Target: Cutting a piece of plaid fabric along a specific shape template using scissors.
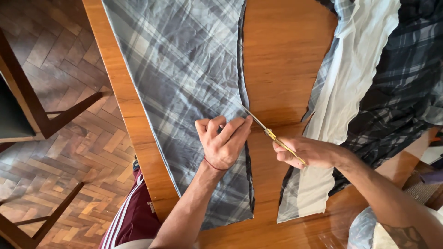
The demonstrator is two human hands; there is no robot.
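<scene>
Wooden table [281, 55], warm orange-brown, seen from above; grey-blue plaid fabric panel [184, 78] lying flat along its left half, creased, with a dark cut edge on its right side; left hand [223, 140] resting on that panel near the edge, fingers curled together and pressing the cloth down, a thin red cord at the wrist; right hand [310, 152] just beside it over bare wood, fingers closed around the handles of scissors [272, 135], gold at the pivot, blades slim and pointing up-left to the fabric's edge; second cut strip [341, 97], pale lining uppermost, to the right; dark plaid cloth [401, 87] heaped beyond; herringbone parquet floor [55, 115] below; wooden chair frame [32, 110] at left.
</scene>
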